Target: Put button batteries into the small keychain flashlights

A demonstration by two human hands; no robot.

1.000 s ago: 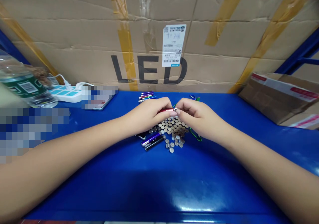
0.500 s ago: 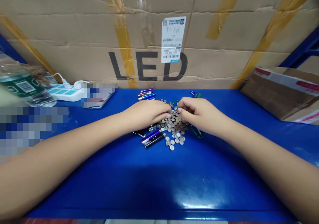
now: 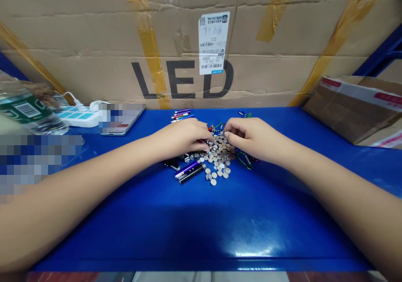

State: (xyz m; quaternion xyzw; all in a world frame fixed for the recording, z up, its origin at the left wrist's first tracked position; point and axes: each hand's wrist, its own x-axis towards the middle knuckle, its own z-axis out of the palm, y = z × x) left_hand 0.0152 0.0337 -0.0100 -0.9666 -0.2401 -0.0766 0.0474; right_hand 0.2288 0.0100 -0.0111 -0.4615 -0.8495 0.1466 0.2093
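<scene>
Discs, small and silvery [image 3: 220, 153], lie in a loose pile on the blue tabletop [image 3: 188, 227], in and in front of the gap between the two hands I am watching from my remote seat. A second ago both hands met over this spot with a red tube between them; now they are apart, and I can see far more of the pile. The left hand [image 3: 190, 136] has dipped to the pile's left edge with its fingers bent and a trace of dark red showing beneath them, but I cannot tell whether it grips the tube, a disc or nothing. The right hand [image 3: 251, 135] has hardly shifted; its thumb and forefinger are curled close together at the pile's far right, and whether something small is pinched there I cannot make out either. To me this means the shared hold on the tube is over, and each hand is busy on its own side of the discs. Just left of the pile, a purple tube [image 3: 187, 170] and a black tube [image 3: 191, 175] lie side by side, unmoved. A green clip [image 3: 249, 166] rests to the right, just below the right hand.
</scene>
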